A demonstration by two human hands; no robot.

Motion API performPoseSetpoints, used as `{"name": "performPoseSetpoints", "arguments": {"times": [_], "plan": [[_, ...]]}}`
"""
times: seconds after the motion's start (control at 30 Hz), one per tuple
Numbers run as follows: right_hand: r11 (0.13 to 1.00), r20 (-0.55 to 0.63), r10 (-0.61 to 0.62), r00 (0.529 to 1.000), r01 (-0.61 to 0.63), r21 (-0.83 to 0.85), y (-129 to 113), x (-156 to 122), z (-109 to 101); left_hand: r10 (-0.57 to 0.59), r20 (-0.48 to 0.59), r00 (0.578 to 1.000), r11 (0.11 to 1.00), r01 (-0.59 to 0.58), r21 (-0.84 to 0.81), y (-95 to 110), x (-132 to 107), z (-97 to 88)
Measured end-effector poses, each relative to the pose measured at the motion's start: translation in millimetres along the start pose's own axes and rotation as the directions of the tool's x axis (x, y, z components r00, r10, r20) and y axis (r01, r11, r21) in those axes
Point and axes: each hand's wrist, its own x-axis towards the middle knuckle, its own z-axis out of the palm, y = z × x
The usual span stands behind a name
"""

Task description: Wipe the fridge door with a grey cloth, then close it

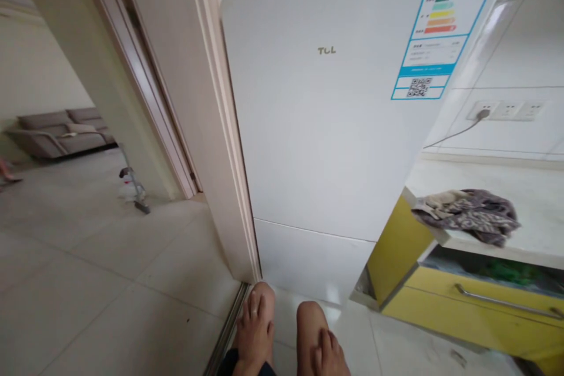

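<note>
My left hand (255, 329) rests on my left knee (263, 294), its fingers spread and nothing in it. Lying against the side of my right leg (308, 329) is my right hand (330, 357), also holding nothing, with the fingers loosely bent and part of the hand cut off by the lower edge. Just in front of my knees stands a white refrigerator (317, 147) with its doors closed. A blue and white energy label (434, 50) is stuck on its upper right. Neither hand touches the refrigerator.
Left of the refrigerator are a door frame (211, 100) and a floor track (229, 326). A crumpled patterned cloth (471, 214) lies on the counter at right, above yellow drawers (476, 311). A plug (483, 113) sits in a wall socket. Farther off stands a grey sofa (61, 135).
</note>
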Motion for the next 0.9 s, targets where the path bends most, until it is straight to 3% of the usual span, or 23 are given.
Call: {"name": "performPoseSetpoints", "arguments": {"times": [0.1, 0.2, 0.37, 0.5, 0.9], "plan": [[0.961, 0.037, -0.051, 0.998, 0.059, -0.271, -22.0, 7.0, -16.3, 0.032, 0.006, 0.999, 0.999, -0.032, -0.017, 2.2, -7.8, -9.3], [0.908, 0.021, -0.139, 0.99, 0.136, -0.397, -44.0, 9.7, -33.8, 0.073, 0.033, 0.997, 0.995, -0.071, -0.063, 5.6, -8.6, -13.3], [0.909, 0.173, -0.148, 0.974, 0.203, -0.364, -55.6, 19.3, -61.8, 0.169, 0.018, 0.985, 0.975, -0.164, -0.148, 0.7, -13.4, -6.5], [0.918, 0.172, -0.135, 0.976, 0.188, -0.35, -55.4, 21.3, -72.8, 0.22, 0.01, 0.976, 0.963, -0.215, -0.165, -4.6, -20.1, -1.9], [0.936, 0.176, -0.094, 0.98, 0.147, -0.319, -53.3, 21.4, -63.6, 0.215, -0.013, 0.977, 0.969, -0.215, -0.122, -11.1, -18.2, -7.1]]}}
